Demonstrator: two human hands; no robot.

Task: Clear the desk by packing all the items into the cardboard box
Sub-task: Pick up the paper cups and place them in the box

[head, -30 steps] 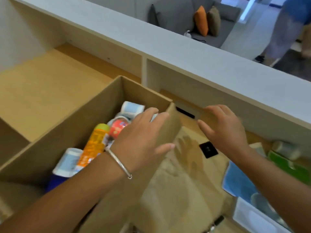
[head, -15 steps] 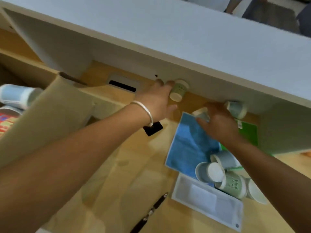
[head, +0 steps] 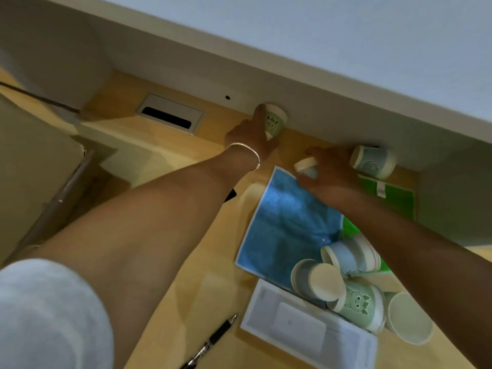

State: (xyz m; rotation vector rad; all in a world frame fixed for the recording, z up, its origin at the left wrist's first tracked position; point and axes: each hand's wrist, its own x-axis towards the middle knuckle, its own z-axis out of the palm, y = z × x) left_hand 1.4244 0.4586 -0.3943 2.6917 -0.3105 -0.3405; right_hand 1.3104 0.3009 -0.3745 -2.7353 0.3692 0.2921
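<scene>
**Both hands up at the back of the desk, each on a paper cup**

Head camera, looking down along both forearms. The left hand (head: 251, 137), with a thin silver bangle (head: 246, 153) on the wrist, is up near the top middle of the frame, fingers curled around a small green cup (head: 275, 122) with a cartoon critter on it. That cup sits right against the white back panel (head: 332, 113) of the desk.

A bit right of centre, the right hand (head: 330, 171) is wrapped around a pale blue cup (head: 307, 167) tipped on its side, just above the top corner of a blue sheet (head: 285, 225). Another blue cup (head: 372, 162) lies on its side just beside that hand, to the right. Can't tell whether the hand touches it.

Lower right there's a pile of more cups (head: 356, 288) on their sides, some stacked together, sitting over the blue sheet, a green sheet (head: 396, 198) and a white paper (head: 306, 323). A black pen (head: 210, 342) lies on the wooden desk (head: 186, 262) at the bottom middle.

The cardboard box (head: 34, 166) is at the left edge of the frame, only one flap and side showing, well apart from both hands. A white cable slot (head: 170, 117) sits in the desk at upper left of centre.
</scene>
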